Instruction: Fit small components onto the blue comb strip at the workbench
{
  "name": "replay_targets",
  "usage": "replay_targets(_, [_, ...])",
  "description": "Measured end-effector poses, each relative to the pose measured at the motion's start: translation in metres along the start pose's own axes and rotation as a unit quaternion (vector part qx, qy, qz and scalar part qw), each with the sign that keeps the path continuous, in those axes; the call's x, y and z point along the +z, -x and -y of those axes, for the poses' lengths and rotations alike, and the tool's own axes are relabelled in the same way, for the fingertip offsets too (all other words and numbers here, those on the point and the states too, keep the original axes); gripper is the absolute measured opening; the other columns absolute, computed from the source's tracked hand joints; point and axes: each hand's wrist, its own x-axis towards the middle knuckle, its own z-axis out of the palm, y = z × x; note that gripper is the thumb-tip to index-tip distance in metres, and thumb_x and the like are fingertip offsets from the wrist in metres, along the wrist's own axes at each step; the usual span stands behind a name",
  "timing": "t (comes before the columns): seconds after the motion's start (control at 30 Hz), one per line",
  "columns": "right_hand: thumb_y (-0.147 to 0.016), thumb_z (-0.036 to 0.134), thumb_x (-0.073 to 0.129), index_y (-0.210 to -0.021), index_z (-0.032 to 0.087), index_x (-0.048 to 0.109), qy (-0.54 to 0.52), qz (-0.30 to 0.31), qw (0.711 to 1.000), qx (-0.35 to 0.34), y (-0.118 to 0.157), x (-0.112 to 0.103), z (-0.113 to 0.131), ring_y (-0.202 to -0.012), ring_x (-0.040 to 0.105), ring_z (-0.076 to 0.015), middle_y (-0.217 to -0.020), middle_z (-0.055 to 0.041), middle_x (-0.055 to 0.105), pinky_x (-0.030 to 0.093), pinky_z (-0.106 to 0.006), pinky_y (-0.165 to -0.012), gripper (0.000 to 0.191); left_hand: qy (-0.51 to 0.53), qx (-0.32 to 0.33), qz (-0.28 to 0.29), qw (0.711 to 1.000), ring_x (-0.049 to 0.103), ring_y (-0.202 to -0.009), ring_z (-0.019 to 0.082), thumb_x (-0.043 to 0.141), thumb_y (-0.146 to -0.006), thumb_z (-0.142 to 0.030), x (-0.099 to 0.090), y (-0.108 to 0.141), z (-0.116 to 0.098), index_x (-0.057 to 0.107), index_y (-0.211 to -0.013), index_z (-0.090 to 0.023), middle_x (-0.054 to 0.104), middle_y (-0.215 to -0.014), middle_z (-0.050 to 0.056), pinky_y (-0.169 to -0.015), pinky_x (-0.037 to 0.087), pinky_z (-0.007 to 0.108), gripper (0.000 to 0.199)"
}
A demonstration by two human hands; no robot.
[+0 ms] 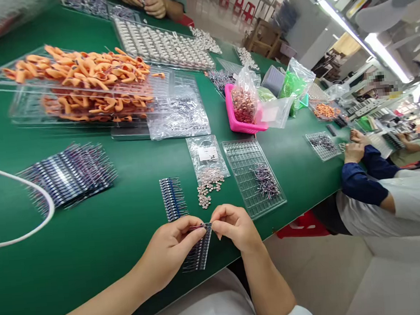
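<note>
My left hand [166,250] pinches the upper end of a dark strip [200,255] lined with rows of thin wire-like pins. The strip hangs down beneath the fingers near the table's front edge. Close beside it, my right hand [239,227] has thumb and forefinger pressed together at the strip's top corner; what sits between them is too small to make out. A similar strip [172,197] lies flat just behind the left hand. Small pinkish discs [208,186] spill from a clear labelled bag [202,151]. A clear gridded tray [242,174] holds a pile of thin purplish parts [267,181].
A stack of dark pin strips [71,173] lies left, near a white cable [48,199]. Behind stand clear trays of orange pieces [94,69], a tray of white parts [160,42] and a pink basket [232,112]. Co-workers' hands [355,151] are at the right and far side.
</note>
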Motion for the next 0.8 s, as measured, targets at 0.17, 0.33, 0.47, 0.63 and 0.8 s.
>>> replay_targets(0.17, [-0.072,0.04,0.082,-0.076,0.018,0.069,-0.017,0.027,0.999,0.008,-0.0021,-0.0047,-0.001,-0.053,0.051,-0.0103,-0.064,0.0023,0.06,0.04,-0.022,-0.05,0.026,-0.006,0.004,0.017,1.0,0.06,-0.073,0.019,0.062,-0.086,-0.042,-0.0007,0.0004,0.0009,0.071,-0.082,-0.021,0.069,-0.077,0.002,-0.068,0.048,0.026,0.023])
replay_targets(0.33, [-0.071,0.041,0.083,-0.075,0.018,0.069,-0.03,0.041,0.999,0.009,-0.0022,-0.0063,-0.0024,-0.053,0.05,-0.0101,-0.064,0.0022,0.06,0.039,-0.022,-0.05,0.027,0.02,0.001,0.03,0.999,0.059,-0.073,0.018,0.066,-0.085,-0.042,-0.0014,0.0016,0.0015,0.071,-0.082,-0.021,0.067,-0.076,0.001,-0.068,0.048,0.024,0.022])
replay_targets(0.47, [-0.072,0.039,0.083,-0.076,0.017,0.068,-0.038,0.043,0.998,0.0,-0.0015,-0.0061,-0.0034,-0.052,0.05,-0.0093,-0.063,0.0027,0.059,0.038,-0.022,-0.05,0.026,0.038,-0.003,0.039,0.998,0.058,-0.072,0.017,0.067,-0.084,-0.041,-0.0018,0.0008,0.0009,0.071,-0.081,-0.02,0.066,-0.076,0.001,-0.068,0.047,0.024,0.021])
replay_targets(0.63, [-0.073,0.038,0.083,-0.076,0.017,0.068,-0.041,0.047,0.998,-0.003,-0.0014,-0.0061,-0.0043,-0.052,0.05,-0.0088,-0.063,0.0029,0.059,0.038,-0.021,-0.05,0.025,0.041,0.0,0.041,0.998,0.057,-0.071,0.017,0.068,-0.084,-0.04,-0.0018,0.0,0.0004,0.071,-0.081,-0.02,0.066,-0.075,0.001,-0.067,0.047,0.023,0.021])
replay_targets(0.8, [-0.07,0.041,0.084,-0.076,0.017,0.069,-0.033,0.026,0.999,0.007,-0.0016,-0.0025,-0.0022,-0.051,0.051,-0.0088,-0.063,0.0027,0.061,0.039,-0.021,-0.049,0.029,0.023,0.008,0.05,0.998,0.058,-0.069,0.017,0.066,-0.085,-0.045,-0.0028,0.0018,0.0028,0.071,-0.08,-0.021,0.067,-0.074,0.001,-0.065,0.047,0.022,0.025])
